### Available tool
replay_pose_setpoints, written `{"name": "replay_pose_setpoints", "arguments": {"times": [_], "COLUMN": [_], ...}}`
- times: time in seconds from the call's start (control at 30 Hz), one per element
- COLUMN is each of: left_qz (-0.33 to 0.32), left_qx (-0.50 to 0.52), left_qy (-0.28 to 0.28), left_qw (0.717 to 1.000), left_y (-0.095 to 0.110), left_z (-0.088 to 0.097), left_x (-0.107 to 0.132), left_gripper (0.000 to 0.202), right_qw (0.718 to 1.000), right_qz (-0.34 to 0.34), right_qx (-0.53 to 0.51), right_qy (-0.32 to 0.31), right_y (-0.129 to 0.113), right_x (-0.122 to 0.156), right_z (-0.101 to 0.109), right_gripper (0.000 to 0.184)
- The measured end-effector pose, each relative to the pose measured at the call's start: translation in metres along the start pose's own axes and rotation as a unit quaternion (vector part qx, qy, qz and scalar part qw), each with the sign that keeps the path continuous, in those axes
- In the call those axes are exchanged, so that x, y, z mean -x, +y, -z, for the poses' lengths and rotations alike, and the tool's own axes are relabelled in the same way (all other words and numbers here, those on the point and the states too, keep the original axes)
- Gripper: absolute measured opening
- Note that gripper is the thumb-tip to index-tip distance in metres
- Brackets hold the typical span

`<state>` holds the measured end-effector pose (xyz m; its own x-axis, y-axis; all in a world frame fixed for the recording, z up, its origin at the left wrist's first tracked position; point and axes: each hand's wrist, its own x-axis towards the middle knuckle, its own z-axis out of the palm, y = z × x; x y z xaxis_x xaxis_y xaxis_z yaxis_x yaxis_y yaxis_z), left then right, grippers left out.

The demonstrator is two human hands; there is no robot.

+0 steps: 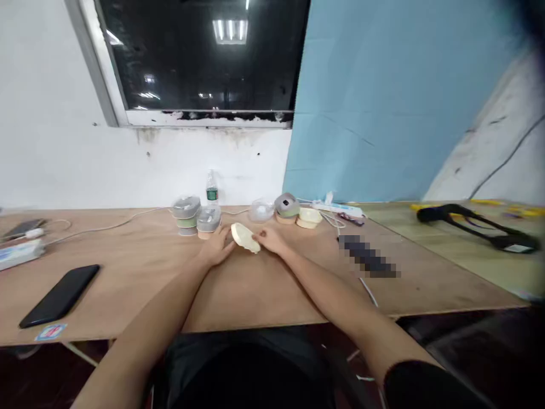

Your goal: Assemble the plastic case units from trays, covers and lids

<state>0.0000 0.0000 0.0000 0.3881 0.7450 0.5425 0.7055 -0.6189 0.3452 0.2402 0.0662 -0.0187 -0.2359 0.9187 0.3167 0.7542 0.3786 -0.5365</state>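
Note:
A pale cream, shallow container-like piece with an uneven lower edge is tilted just above the table, between my hands. My right hand pinches its right edge with closed fingers. At its left side is my left hand, thumb and fingers apart; whether the fingertips touch the piece is unclear. Behind my left hand stand two stacks of small lidded containers, one grey and green, the other grey and peach. Beyond my right hand are a cream bowl, a grey-lidded container and a clear lid-like piece.
A plastic bottle stands by the wall. A black phone lies at the left, near power strips and cables. To the right are a pixelated dark object, a white power strip and a black frame-like object.

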Motion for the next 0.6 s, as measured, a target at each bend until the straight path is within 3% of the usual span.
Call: {"name": "replay_pose_setpoints", "arguments": {"times": [0.1, 0.23, 0.37, 0.47, 0.53, 0.6], "left_qz": [0.011, 0.054, 0.165, 0.240, 0.235, 0.184], "left_qx": [-0.029, -0.055, -0.089, -0.125, -0.121, -0.093], "left_qy": [-0.041, -0.039, -0.032, -0.037, -0.040, -0.044], "left_qw": [0.999, 0.996, 0.982, 0.962, 0.964, 0.978], "left_y": [0.001, 0.001, 0.000, -0.001, -0.001, -0.001], "left_z": [0.000, 0.000, 0.001, 0.002, 0.001, 0.000], "left_x": [0.001, 0.000, 0.000, 0.000, 0.001, 0.002], "left_gripper": [0.052, 0.037, 0.032, 0.027, 0.028, 0.030], "right_qw": [0.999, 0.995, 0.991, 0.991, 0.993, 0.995], "right_qz": [-0.024, -0.045, -0.035, -0.019, -0.015, -0.016], "right_qx": [0.001, -0.001, -0.021, -0.044, -0.041, -0.020], "right_qy": [0.023, 0.087, 0.130, 0.123, 0.107, 0.095], "right_y": [0.000, 0.007, 0.015, 0.017, 0.017, 0.019], "right_x": [0.001, -0.004, -0.018, -0.034, -0.043, -0.049], "right_z": [0.000, 0.000, -0.004, -0.011, -0.016, -0.019], "right_gripper": [0.022, 0.027, 0.039, 0.056, 0.061, 0.058]}}
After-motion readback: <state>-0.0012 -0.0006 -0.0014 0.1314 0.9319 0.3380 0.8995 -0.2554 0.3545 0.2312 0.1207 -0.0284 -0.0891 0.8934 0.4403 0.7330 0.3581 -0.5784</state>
